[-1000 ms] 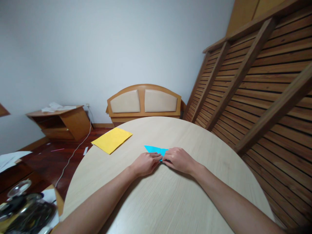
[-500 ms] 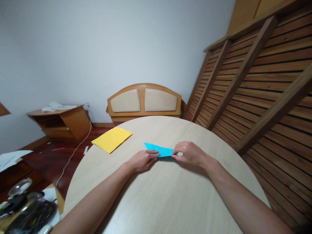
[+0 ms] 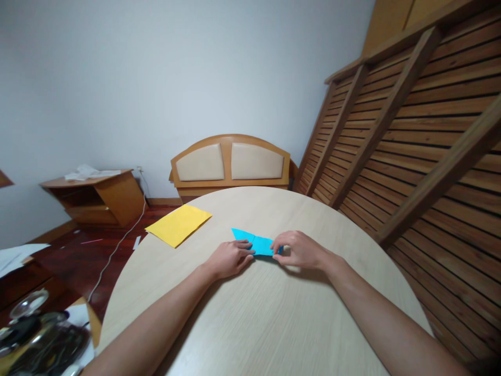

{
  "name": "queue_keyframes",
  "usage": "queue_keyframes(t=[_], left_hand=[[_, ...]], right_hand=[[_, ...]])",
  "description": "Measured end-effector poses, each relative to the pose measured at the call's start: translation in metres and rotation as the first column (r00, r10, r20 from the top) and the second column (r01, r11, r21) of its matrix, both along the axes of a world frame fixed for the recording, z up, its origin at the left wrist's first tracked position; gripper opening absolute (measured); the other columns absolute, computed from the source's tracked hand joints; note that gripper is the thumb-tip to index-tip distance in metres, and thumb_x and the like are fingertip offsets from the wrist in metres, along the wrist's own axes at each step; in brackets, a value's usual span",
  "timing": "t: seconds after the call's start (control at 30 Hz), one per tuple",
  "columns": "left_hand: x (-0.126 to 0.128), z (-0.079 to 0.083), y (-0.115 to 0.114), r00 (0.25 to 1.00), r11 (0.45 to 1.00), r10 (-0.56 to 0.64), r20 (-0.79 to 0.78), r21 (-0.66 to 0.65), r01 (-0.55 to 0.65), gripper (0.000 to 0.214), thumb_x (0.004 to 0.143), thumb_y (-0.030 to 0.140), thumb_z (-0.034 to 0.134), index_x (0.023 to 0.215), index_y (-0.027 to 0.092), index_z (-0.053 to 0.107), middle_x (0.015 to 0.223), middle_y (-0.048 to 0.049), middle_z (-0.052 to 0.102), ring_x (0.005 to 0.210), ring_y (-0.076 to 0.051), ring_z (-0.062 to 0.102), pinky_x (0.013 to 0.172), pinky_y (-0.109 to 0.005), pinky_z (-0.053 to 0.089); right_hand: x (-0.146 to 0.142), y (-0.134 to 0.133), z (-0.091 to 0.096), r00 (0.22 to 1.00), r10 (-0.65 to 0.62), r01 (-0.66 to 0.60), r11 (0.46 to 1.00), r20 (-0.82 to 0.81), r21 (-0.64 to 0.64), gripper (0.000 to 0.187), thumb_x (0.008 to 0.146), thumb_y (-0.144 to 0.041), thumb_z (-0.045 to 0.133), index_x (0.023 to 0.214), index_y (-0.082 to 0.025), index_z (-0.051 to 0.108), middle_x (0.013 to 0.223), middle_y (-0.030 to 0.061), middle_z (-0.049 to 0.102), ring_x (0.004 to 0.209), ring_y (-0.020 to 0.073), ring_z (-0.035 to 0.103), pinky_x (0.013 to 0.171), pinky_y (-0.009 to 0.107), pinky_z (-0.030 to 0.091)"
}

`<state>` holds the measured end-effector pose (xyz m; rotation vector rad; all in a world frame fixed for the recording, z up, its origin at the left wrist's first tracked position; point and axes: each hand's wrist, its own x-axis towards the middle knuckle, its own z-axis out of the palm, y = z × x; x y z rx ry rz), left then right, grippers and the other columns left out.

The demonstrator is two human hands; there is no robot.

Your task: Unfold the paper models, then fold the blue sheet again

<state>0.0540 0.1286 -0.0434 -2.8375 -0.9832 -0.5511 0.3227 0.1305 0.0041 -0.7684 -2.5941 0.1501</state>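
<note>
A bright blue sheet of folded paper [image 3: 261, 245] lies near the middle of the table, its left end narrowing to a point. My left hand [image 3: 230, 258] rests over its left part, with fingers stretched out and lying on the paper. At the other end, my right hand [image 3: 299, 249] pinches the paper's right edge between thumb and fingers. That end is partly hidden by the fingers and looks slightly lifted or bent. A stack of yellow paper [image 3: 179, 225] lies to the left, apart from both hands.
The round, pale wooden table [image 3: 274, 324] fills the foreground. A slatted wooden frame [image 3: 391, 156] leans along the right. Behind stand a padded headboard [image 3: 230, 183] and a low cabinet [image 3: 121, 201]. Cluttered items [image 3: 43, 334] sit at lower left, near a cable [image 3: 117, 250].
My right hand has shifted slightly left along the blue paper, and its fingers have opened a little into a looser pinch. My left hand stays in place with its fingers more spread.
</note>
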Motion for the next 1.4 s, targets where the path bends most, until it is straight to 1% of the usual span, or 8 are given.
queue_keyframes(t=[0.23,0.47,0.6,0.77,0.87,1.07,1.23,1.4], left_hand=[[0.009,-0.001,-0.001,0.999,0.999,0.039,0.014,-0.006,-0.039,0.028,0.097,0.031,0.044,0.107,0.023,0.069,0.1,-0.0065,0.072,0.101,-0.02,0.067,0.09,-0.033,0.054],[0.011,0.002,-0.005,0.993,0.991,0.117,0.03,-0.072,-0.114,0.029,0.097,0.034,0.043,0.108,0.024,0.068,0.102,-0.0052,0.073,0.087,-0.018,0.069,0.078,-0.029,0.054],[0.007,0.003,-0.003,0.989,0.986,0.123,0.085,-0.127,-0.111,0.031,0.099,0.036,0.041,0.108,0.021,0.066,0.105,-0.0059,0.072,0.094,-0.02,0.067,0.083,-0.031,0.052],[0.009,-0.005,0.004,0.967,0.981,0.147,0.207,-0.158,-0.115,0.033,0.101,0.036,0.037,0.098,0.019,0.066,0.103,-0.0068,0.07,0.101,-0.02,0.062,0.093,-0.033,0.048],[0.014,-0.01,0.005,0.951,0.974,0.196,0.241,-0.162,-0.16,0.028,0.099,0.035,0.042,0.097,0.018,0.064,0.099,-0.0084,0.069,0.096,-0.021,0.062,0.089,-0.034,0.05],[0.014,-0.013,0.005,0.927,0.974,0.177,0.33,-0.193,-0.117,0.036,0.093,0.026,0.05,0.129,0.02,0.052,0.123,-0.009,0.064,0.103,-0.02,0.064,0.092,-0.035,0.052],[0.015,-0.014,0.006,0.972,0.992,0.107,0.208,-0.092,-0.089,0.031,0.097,0.025,0.043,0.117,0.024,0.067,0.132,-0.0058,0.061,0.117,-0.022,0.058,0.101,-0.037,0.05],[0.017,-0.012,0.007,0.987,0.998,0.047,0.153,-0.057,-0.039,0.034,0.098,0.027,0.042,0.122,0.02,0.066,0.137,-0.007,0.059,0.125,-0.024,0.053,0.109,-0.041,0.044]], right_hand=[[-0.006,-0.003,-0.006,0.994,-0.048,0.05,0.999,0.093,-0.022,0.012,0.084,-0.027,0.065,0.085,-0.021,0.075,0.084,0.0023,0.074,0.075,0.0154,0.064,0.07,0.025,0.041],[-0.006,0.0,-0.01,0.992,-0.11,0.115,0.991,0.066,-0.073,0.019,0.09,-0.03,0.058,0.095,-0.021,0.074,0.091,0.0045,0.074,0.079,0.0172,0.063,0.07,0.025,0.039],[-0.002,0.007,-0.014,0.986,-0.168,0.168,0.968,0.015,-0.189,0.028,0.095,-0.037,0.053,0.086,-0.018,0.072,0.079,0.0036,0.072,0.066,0.0151,0.058,0.062,0.025,0.036],[0.0,0.019,-0.025,0.958,-0.256,0.214,0.938,-0.127,-0.273,0.029,0.095,-0.037,0.051,0.092,-0.017,0.073,0.09,0.0057,0.073,0.078,0.0182,0.063,0.07,0.026,0.041],[-0.002,0.023,-0.032,0.943,-0.297,0.251,0.933,-0.153,-0.259,0.031,0.096,-0.035,0.048,0.097,-0.016,0.073,0.095,0.0077,0.074,0.083,0.0198,0.065,0.073,0.028,0.043],[-0.007,0.023,-0.039,0.893,-0.434,0.412,0.894,-0.115,-0.176,0.031,0.097,-0.033,0.046,0.106,-0.017,0.072,0.098,0.0082,0.074,0.088,0.0204,0.067,0.076,0.029,0.045],[-0.008,0.024,-0.041,0.865,-0.499,0.493,0.866,-0.06,-0.086,0.031,0.098,-0.033,0.045,0.112,-0.019,0.069,0.103,0.0081,0.074,0.094,0.0209,0.067,0.083,0.032,0.045],[-0.014,0.021,-0.039,0.87,-0.493,0.494,0.869,-0.028,0.041,0.03,0.098,-0.03,0.046,0.116,-0.019,0.067,0.116,0.009,0.069,0.108,0.0227,0.061,0.092,0.036,0.043]])
